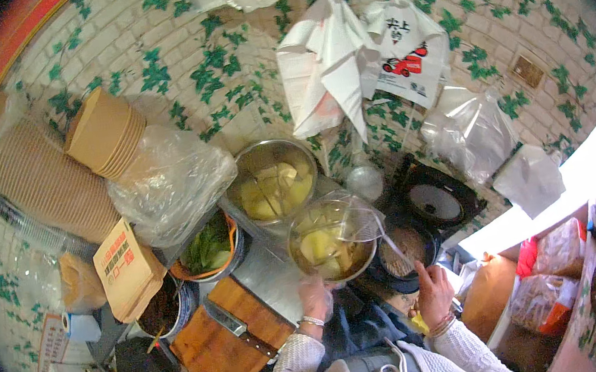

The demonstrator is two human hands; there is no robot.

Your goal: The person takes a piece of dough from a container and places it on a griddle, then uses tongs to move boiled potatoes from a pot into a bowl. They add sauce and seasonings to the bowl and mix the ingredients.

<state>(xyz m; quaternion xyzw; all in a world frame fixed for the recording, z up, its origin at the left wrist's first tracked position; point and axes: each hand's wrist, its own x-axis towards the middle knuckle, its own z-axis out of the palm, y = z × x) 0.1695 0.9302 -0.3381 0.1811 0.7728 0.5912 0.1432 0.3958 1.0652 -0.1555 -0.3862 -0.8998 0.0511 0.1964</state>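
My left hand point(315, 298), in a clear plastic glove, grips the near rim of a round metal bowl point(367, 269). Pale yellow chunks of food point(322, 246) sit in liquid inside it. My right hand point(435, 291) holds the pale handle of a wire-mesh skimmer point(359, 224), whose head is over the bowl's right side. Below that hand shows a small yellow item point(419, 323), partly hidden. Just right of the bowl is a dark cooker point(401, 285) with brown, grainy food point(404, 254) in it; its black lid point(435, 202) stands raised behind.
Another metal pot point(272, 143) with yellow chunks stands behind. At left, a knife point(228, 319) lies on a wooden cutting board point(214, 361), near a bowl of leafy greens point(207, 248), paper bags point(127, 270) and stacked paper bowls point(104, 132). Packaged food point(544, 300) fills a bin at right.
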